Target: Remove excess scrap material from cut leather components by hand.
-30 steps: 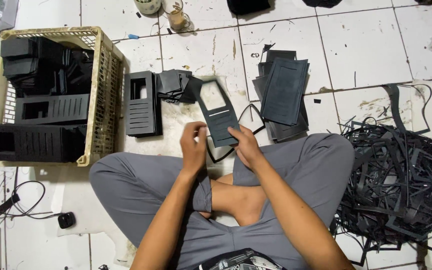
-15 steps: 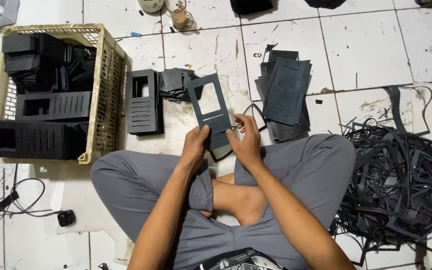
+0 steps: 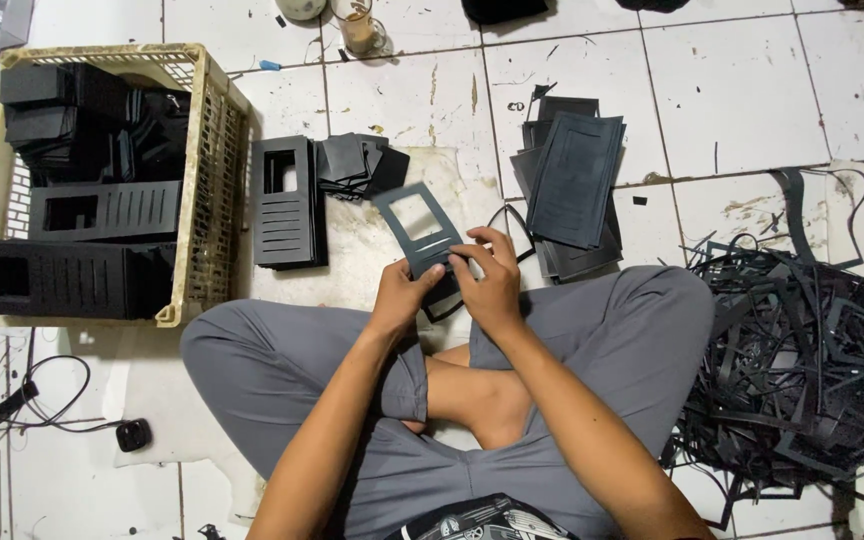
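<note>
On stained white tile floor (image 3: 742, 90): both hands (image 3: 407, 295) (image 3: 492, 285) apparently pinching black panel (image 3: 417, 230).

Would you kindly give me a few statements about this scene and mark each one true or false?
1. Both hands, left hand and right hand, hold one dark sheet with a rectangular window cut in it. True.
2. The basket lies to the person's right. False: it lies to their left, filled with black pieces.
3. A heap of black scrap strips lies beside the right knee. True.
4. The stack of dark sheets sits inside the basket. False: it lies on the tiled floor, beyond the right knee.
5. The person stands at a table. False: they sit cross-legged on the floor.
</note>
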